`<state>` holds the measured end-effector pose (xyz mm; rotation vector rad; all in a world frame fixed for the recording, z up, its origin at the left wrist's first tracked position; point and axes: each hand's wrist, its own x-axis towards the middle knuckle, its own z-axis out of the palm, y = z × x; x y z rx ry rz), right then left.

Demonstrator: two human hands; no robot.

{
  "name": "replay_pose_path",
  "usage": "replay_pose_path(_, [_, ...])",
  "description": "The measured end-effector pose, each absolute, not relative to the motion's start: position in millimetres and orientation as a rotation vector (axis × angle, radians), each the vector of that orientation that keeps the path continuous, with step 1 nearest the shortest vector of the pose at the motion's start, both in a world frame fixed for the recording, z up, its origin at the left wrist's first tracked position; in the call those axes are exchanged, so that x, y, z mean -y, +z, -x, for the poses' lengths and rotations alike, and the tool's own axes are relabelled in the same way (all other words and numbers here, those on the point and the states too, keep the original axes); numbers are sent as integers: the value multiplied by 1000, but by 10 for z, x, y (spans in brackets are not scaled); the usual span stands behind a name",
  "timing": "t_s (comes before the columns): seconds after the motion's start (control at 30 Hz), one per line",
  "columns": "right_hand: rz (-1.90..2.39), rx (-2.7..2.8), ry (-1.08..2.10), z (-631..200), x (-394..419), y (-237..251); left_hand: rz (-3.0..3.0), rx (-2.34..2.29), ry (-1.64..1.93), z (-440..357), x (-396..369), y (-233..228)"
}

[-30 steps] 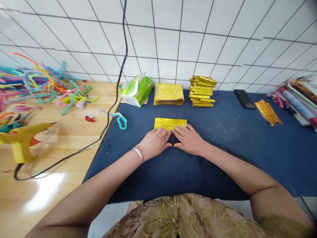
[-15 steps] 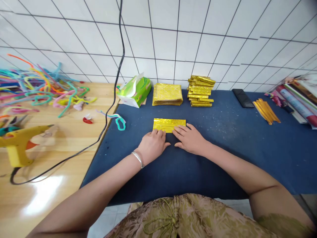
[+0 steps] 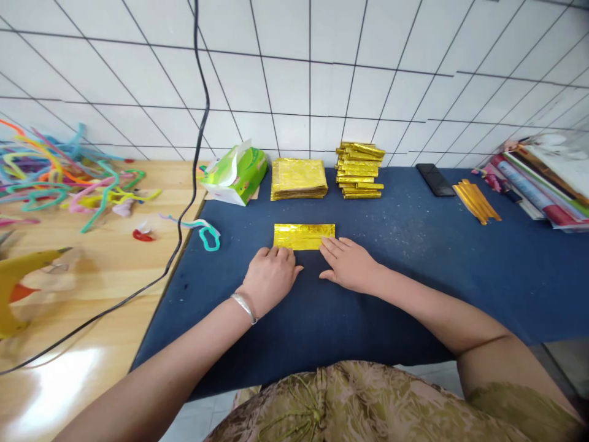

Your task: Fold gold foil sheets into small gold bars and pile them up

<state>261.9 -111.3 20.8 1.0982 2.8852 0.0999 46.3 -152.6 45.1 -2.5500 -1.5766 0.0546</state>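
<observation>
A folded strip of gold foil paper [image 3: 304, 236] lies flat on the blue cloth [image 3: 414, 270] in front of me. My left hand [image 3: 270, 276] rests palm down with its fingertips at the strip's near left edge. My right hand [image 3: 348, 264] lies flat beside it, fingertips touching the strip's near right corner. Neither hand grips anything. Behind the strip sit a flat stack of gold foil sheets [image 3: 299, 178] and a taller pile of folded gold pieces [image 3: 359, 170].
A green tissue pack [image 3: 234, 173] stands at the cloth's back left. A black phone [image 3: 435, 179], loose gold strips [image 3: 476, 201] and books [image 3: 543, 184] lie to the right. The wooden table [image 3: 92, 288] on the left holds pipe cleaners [image 3: 69, 178], a yellow glue gun [image 3: 18, 285] and a black cable [image 3: 179, 202].
Both hands have slid back towards me, from covering the strip's near edge to only touching it with the fingertips. The view has shifted a little to the right.
</observation>
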Motion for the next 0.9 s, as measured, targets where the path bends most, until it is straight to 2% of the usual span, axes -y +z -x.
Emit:
replay_pose_path(0.53, [-1166,-2824,-52,-2603,1194,292,2556,1651,68,-436,1529,464])
replay_pose_path(0.9, [-1195,-2752,118,-2633,1209,378,2546,1665,42,-415,1519,467])
